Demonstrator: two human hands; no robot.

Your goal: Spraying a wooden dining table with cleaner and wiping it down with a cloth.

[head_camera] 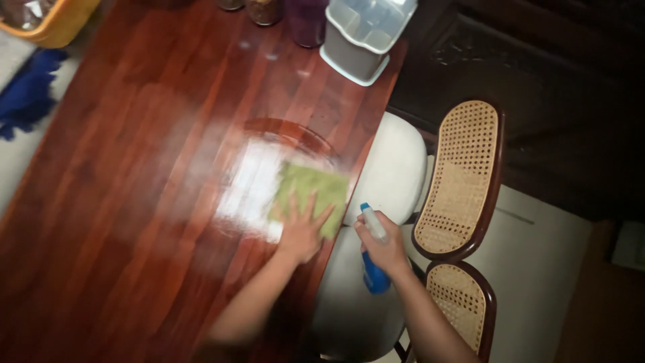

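Near the frame's centre, a green cloth is pressed flat on the wooden table under the spread left hand, fingers pointing up-frame. Just right, a blue spray bottle is gripped upright by the closed right hand.

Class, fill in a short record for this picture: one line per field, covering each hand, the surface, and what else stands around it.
Left hand: left hand pressed flat on a green cloth, fingers spread.
Right hand: right hand wrapped around a blue spray bottle, held off the table edge.
Surface: glossy red-brown wooden table, with a bright glare patch beside the cloth.
Far end: grey plastic container and dark jars.
Seating: two cane-backed chairs with pale cushions.
Image quality: left arm blurred.
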